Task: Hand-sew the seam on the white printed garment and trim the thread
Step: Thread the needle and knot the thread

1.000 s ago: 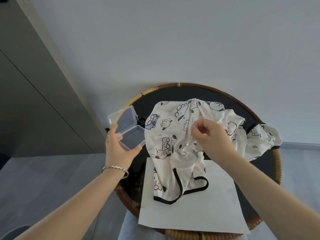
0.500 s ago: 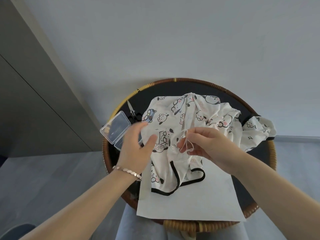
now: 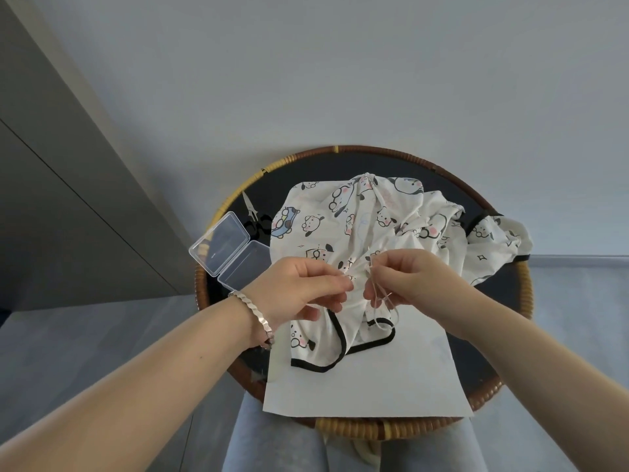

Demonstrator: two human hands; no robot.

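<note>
The left hand (image 3: 299, 291) no longer holds the clear box (image 3: 235, 250), as it did a second ago; the box now lies open at the left edge of the round table (image 3: 524, 301), beside the scissors (image 3: 251, 212), and the hand has crossed to the white printed garment (image 3: 340, 233) and pinches a fold of it between thumb and fingertips. The right hand (image 3: 412, 281) has come down from above the cloth and now sits just beside the left, fingers closed on the white thread (image 3: 381, 299), whose loose loops hang below it; a needle is too small to make out. The garment lies heaped across the middle of the table, one part spilling over the right edge and its black-trimmed hem resting on the paper sheet (image 3: 374, 386) at the near edge. Fetching supplies seems over; both hands meet at one spot of fabric, so stitching looks about to start, and trimming remains ahead.
</note>
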